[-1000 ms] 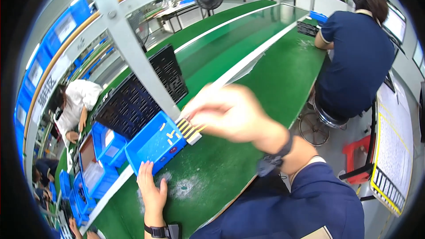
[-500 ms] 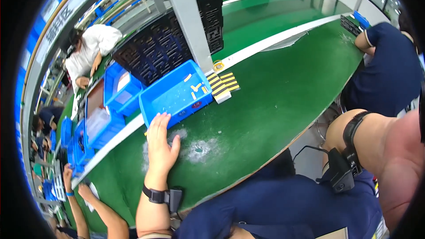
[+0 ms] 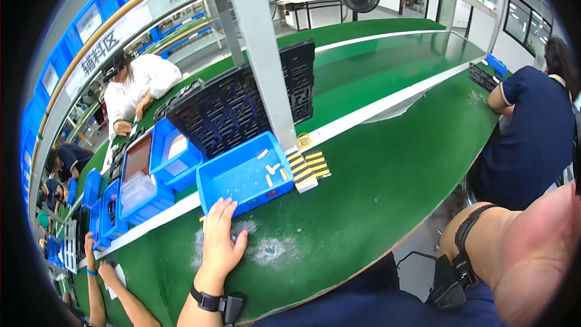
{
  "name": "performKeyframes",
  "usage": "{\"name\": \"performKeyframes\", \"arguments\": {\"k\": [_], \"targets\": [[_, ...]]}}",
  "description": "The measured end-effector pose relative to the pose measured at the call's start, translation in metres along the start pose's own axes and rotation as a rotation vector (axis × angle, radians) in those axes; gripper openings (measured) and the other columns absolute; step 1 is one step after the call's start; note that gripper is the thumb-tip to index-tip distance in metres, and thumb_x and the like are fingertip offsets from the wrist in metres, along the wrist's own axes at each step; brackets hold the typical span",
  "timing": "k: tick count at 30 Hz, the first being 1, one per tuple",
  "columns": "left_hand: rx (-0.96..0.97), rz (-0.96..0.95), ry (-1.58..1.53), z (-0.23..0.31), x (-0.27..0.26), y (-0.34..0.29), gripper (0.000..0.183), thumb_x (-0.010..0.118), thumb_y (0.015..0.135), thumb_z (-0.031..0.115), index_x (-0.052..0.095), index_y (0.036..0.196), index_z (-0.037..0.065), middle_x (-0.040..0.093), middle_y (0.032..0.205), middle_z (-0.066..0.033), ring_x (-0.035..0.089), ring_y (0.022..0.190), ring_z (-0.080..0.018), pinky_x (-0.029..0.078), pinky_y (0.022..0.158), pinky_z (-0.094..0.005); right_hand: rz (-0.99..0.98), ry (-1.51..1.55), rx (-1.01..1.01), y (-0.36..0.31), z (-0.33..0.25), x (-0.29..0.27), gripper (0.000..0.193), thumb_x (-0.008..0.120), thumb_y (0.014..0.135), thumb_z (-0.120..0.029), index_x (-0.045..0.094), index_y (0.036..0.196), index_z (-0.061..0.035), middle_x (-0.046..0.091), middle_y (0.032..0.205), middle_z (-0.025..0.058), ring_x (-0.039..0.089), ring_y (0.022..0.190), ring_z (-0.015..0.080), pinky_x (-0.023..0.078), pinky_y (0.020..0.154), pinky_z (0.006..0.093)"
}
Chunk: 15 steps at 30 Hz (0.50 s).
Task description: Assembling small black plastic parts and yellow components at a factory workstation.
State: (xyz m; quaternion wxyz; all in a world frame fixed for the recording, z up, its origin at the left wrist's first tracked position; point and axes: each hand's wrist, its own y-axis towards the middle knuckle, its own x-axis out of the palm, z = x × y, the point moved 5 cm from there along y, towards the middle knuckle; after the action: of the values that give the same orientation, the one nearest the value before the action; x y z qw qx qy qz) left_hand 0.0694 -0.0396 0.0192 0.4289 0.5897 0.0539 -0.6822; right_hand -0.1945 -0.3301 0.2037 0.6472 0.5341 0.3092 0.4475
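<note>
**Beside the blue bin: left hand flat on the mat, right hand out of frame**

Against the near wall of the blue parts bin [image 3: 245, 175], the left hand [image 3: 219, 243] lies palm-down on the green bench mat [image 3: 375, 163], fingers [image 3: 213, 213] loosely spread, tips touching or just short of the bin's front edge. Nothing pinched, nothing held. It reads as a bracing or resting pose, probably steadying near the bin. A black wrist strap with a small device [image 3: 219, 304] sits below the hand.

Right hand: only the forearm and a black wristband [image 3: 469, 239] show at the lower right edge, raised well away from the bin. The hand itself is cut off, so I cannot tell its grip.

Inside the bin, toward its right end, lie a few small yellowish strips [image 3: 272, 172], loose and scattered, likely tossed in. Just right of the bin a yellow-and-black striped block [image 3: 308, 169] sits on the mat, and behind that a small yellow tape ring [image 3: 302, 141]. Behind the bin a black lattice tray [image 3: 242, 106] leans against the grey frame post [image 3: 263, 54]. Left of the bin stand more blue bins [image 3: 151, 169]. In front of the bin, by the left hand, the mat has a worn whitish patch [image 3: 266, 248].

Far right of the bin, a person in a dark blue shirt [image 3: 535, 133] works at the bench edge; far left, a person in white [image 3: 139, 85] leans over.
</note>
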Motion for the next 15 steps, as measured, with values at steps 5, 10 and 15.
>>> {"name": "performKeyframes", "arguments": {"k": [5,10,15], "targets": [[-0.026,-0.019,0.019,0.002,0.003,-0.001,0.062,0.062,0.066,0.003,0.043,0.125,0.003,0.043,0.13,-0.0175,0.034,0.127,-0.0359,0.026,0.105,-0.0438,0.009,-0.099,0.089,0.0,0.013,-0.006,0.03,0.06,0.071,-0.003,0.058,0.1,0.0037,0.059,0.091,0.0147,0.057,0.076,0.0255,0.046,0.068,0.0346],[-0.034,-0.011,0.052,0.004,0.005,-0.003,0.061,0.062,0.066,0.003,0.044,0.124,0.002,0.039,0.133,-0.0184,0.032,0.128,-0.0366,0.024,0.105,-0.0454,-0.026,-0.269,0.176,-0.005,0.018,-0.01,0.031,0.062,0.069,-0.002,0.059,0.099,0.0032,0.06,0.091,0.0143,0.058,0.076,0.0261,0.046,0.068,0.0351],[-0.044,0.016,0.031,0.003,0.006,-0.007,0.062,0.061,0.065,0.004,0.043,0.125,0.002,0.034,0.137,-0.0193,0.028,0.129,-0.0381,0.021,0.106,-0.0474,-0.294,-0.654,0.324,-0.013,0.015,0.005,0.031,0.064,0.067,-0.001,0.06,0.098,0.0028,0.06,0.09,0.0138,0.058,0.076,0.0266,0.047,0.068,0.0357]]}}
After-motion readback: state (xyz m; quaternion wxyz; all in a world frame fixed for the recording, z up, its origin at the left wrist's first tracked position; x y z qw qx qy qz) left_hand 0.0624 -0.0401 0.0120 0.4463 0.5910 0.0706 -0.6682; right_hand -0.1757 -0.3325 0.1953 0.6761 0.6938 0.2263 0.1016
